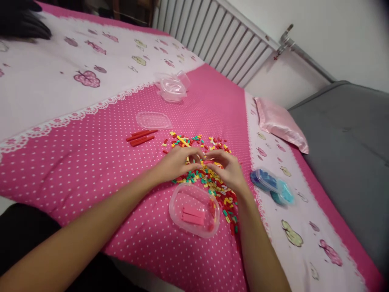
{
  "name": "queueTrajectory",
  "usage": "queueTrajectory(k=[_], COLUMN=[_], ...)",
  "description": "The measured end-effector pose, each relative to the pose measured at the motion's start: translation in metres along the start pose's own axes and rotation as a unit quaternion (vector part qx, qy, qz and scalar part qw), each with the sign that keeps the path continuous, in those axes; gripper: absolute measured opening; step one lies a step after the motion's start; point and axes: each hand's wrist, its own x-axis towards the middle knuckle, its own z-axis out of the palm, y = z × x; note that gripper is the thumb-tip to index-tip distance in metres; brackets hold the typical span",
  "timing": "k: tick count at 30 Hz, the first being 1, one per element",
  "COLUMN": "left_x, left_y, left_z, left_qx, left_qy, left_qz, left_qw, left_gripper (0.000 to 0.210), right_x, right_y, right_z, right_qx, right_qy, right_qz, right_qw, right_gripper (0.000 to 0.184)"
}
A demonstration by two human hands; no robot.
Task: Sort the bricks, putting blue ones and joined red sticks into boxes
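Over a spread pile of small red, yellow, green and white plastic pieces [209, 180], my two hands meet fingertip to fingertip. My left hand [176, 162] is closed in a pinch, and whatever its fingertips hold is too small to make out. Between the thumb and fingers of my right hand [229, 170] is a small pink plastic piece [208, 162]. Just in front of my hands stands a clear plastic container [178, 227] with pink strips [193, 215] lying in it. A yellow stick [183, 141] rests on the far side of the pile.
Several red sticks [141, 138] and a clear lid [153, 120] lie to the left. Farther back are stacked clear containers [173, 89]. Tubs of blue pieces [266, 179] and turquoise pieces [284, 192] stand right. A pink pillow [281, 123] and black glove [24, 22] lie on the bed.
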Motion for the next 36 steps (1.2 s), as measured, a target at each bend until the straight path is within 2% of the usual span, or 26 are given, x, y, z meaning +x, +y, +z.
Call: queueTrajectory(k=[3, 6, 9, 14, 20, 25, 29, 33, 36], left_x=[-0.001, -0.002, -0.002, -0.001, 0.001, -0.002, -0.004, -0.005, -0.004], left_y=[-0.004, -0.005, -0.005, -0.002, 0.004, -0.001, -0.003, -0.003, -0.003], left_z=[0.008, 0.014, 0.019, 0.019, 0.018, 0.023, 0.021, 0.016, 0.013], left_qx=[0.015, 0.062, 0.131, 0.217, 0.208, 0.239, 0.254, 0.258, 0.231], left_qy=[0.016, 0.006, -0.009, -0.039, 0.016, -0.011, -0.016, -0.006, 0.007], left_qz=[-0.015, -0.002, 0.028, 0.093, 0.066, 0.078, 0.077, 0.046, 0.023], left_qw=[1.0, 0.998, 0.991, 0.971, 0.976, 0.968, 0.964, 0.965, 0.973], left_gripper=[0.006, 0.004, 0.008, 0.015, 0.016, 0.027, 0.025, 0.029, 0.032], right_x=[0.005, -0.006, -0.016, -0.018, -0.016, -0.018, -0.021, -0.022, -0.021], right_y=[0.008, 0.016, 0.019, 0.018, 0.011, 0.008, 0.01, 0.014, 0.015], right_z=[0.015, 0.017, 0.015, 0.015, 0.025, 0.033, 0.032, 0.029, 0.03], right_qx=[0.037, 0.084, 0.111, 0.095, 0.223, 0.184, 0.155, 0.107, 0.137], right_qy=[-0.011, 0.019, 0.015, 0.005, 0.04, 0.067, 0.049, 0.035, 0.059], right_qz=[-0.018, -0.024, -0.02, -0.027, 0.024, 0.054, 0.04, 0.05, 0.052], right_qw=[0.999, 0.996, 0.993, 0.995, 0.974, 0.979, 0.986, 0.992, 0.987], right_gripper=[0.023, 0.023, 0.03, 0.033, 0.027, 0.028, 0.029, 0.025, 0.028])
